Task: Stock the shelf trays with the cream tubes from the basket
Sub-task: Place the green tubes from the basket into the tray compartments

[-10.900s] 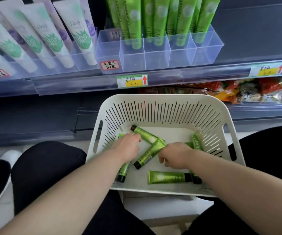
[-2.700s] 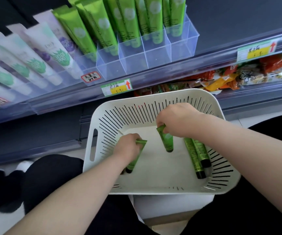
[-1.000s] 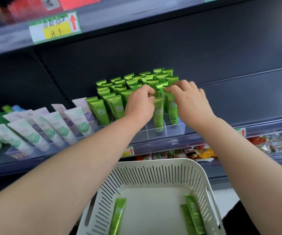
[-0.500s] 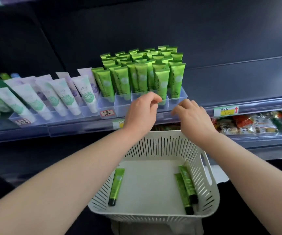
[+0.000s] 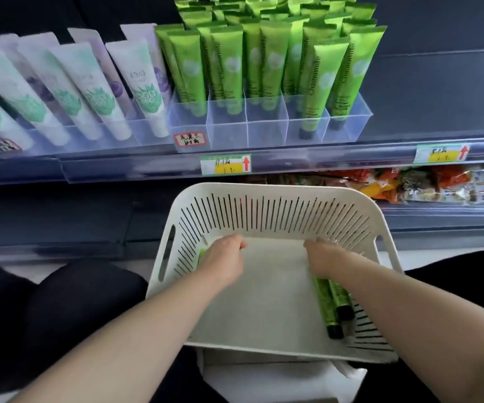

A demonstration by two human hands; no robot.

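In a white slotted plastic basket point(image 5: 264, 189), left hand point(image 5: 223, 263) and right hand point(image 5: 322, 257) are hovering, fingers curled, over slim green plastic cream tubes point(image 5: 326, 303) lying along its side walls, grip unclear; probably light, soft, slick, best pinched mid-body.

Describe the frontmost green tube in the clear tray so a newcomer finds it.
Above the white basket, a clear divided tray holds green tubes. Take its second compartment from the right. That tube has the lowest cap, nearest the tray's front wall.
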